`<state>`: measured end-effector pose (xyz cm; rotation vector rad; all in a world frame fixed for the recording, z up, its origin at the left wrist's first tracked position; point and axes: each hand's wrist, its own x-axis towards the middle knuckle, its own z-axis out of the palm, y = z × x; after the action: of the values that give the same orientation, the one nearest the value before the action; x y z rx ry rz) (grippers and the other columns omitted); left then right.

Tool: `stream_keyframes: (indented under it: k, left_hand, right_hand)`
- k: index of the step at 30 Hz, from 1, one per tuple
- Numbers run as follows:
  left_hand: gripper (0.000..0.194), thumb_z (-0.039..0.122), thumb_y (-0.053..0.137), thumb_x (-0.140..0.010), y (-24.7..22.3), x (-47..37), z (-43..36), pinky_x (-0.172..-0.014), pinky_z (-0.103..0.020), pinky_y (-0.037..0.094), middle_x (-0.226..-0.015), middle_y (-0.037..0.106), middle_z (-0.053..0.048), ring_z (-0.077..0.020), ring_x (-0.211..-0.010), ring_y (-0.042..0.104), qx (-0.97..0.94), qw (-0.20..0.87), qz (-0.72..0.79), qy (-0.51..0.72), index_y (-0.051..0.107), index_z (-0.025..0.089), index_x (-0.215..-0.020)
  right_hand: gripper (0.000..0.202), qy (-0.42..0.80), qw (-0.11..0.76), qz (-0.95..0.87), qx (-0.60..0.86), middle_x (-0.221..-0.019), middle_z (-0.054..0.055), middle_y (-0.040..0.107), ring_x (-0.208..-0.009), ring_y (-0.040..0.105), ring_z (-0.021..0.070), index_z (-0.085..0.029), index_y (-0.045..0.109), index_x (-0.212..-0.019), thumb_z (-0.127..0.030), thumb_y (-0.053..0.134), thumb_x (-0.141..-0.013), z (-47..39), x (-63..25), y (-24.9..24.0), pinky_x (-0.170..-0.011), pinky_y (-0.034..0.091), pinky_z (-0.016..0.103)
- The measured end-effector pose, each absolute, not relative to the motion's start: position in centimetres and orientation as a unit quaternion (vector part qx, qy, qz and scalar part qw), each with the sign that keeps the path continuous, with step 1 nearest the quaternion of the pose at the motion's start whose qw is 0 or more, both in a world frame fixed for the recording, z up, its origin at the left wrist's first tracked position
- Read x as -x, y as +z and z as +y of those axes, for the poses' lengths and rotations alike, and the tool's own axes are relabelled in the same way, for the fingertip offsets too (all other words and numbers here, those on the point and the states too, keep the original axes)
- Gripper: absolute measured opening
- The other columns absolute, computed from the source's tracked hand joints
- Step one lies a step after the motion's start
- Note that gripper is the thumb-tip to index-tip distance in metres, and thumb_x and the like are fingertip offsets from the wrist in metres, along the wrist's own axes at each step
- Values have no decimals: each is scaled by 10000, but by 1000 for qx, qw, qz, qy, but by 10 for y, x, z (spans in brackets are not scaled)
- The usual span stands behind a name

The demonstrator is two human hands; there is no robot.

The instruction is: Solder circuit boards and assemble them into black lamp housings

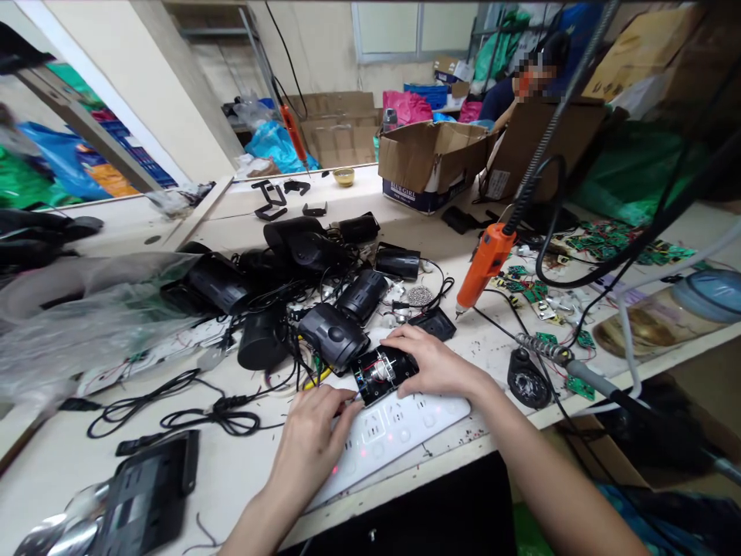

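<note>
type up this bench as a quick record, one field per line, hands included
item: open black housing, wiring exposed
right hand: gripping the housing's right end
left hand: at the housing's left end; grip unclear
nearest the person: white power strip, red lights lit
hanging: orange electric screwdriver, tip down
back: open cardboard box
</note>
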<state>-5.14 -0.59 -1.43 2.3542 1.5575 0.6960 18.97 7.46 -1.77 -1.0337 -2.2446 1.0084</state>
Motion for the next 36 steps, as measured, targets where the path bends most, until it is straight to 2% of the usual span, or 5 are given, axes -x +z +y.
stream_keyframes:
  k: [10, 22, 30, 33, 36]
  left_hand:
    - [264, 403, 444, -934, -12, 44, -3, -697, -331, 477, -811, 696, -28, -215, -747, 640, -711, 227, 622, 235, 631, 231, -865]
    - [266, 400, 403, -903, -13, 46, 7, -634, -306, 457, -680, 598, 0, -197, -647, 577, -673, 328, 622, 230, 530, 229, -743]
    - [216, 315, 430, -916, 2, 25, 7, -753, -353, 502, -910, 592, -75, -211, -847, 587, -707, 246, 567, 343, 532, 216, -753]
    - [242, 346, 456, -904, 4, 27, 8, -779, -370, 529, -934, 610, -76, -212, -863, 613, -664, 305, 576, 366, 536, 214, -717]
    - [268, 402, 489, -881, 5, 33, 4, -825, -391, 564, -1034, 609, -81, -206, -862, 667, -567, 426, 585, 393, 545, 199, -716]
  right_hand:
    - [772, 333, 208, -835, 386, -1272, 75, 551, -1200, 501, 232, -197, 546, -1354, -179, 851, -644, 68, -187, -10, -1062, 421, 375]
    - [763, 315, 184, -856, 366, -1326, 66, 531, -1245, 479, 235, -226, 537, -1359, -100, 804, -656, 76, -181, -1, -1064, 430, 374]
    - [726, 321, 145, -857, 376, -1290, 71, 553, -1219, 513, 239, -215, 568, -1331, -126, 812, -653, 81, -178, 0, -1050, 438, 372]
    - [758, 315, 136, -851, 398, -1371, 76, 502, -1276, 479, 250, -241, 537, -1356, -144, 815, -658, 77, -180, 5, -1080, 417, 390]
    - [740, 286, 193, -829, 439, -1388, 97, 482, -1297, 454, 270, -227, 508, -1365, -205, 810, -690, 62, -183, 11, -1090, 407, 431]
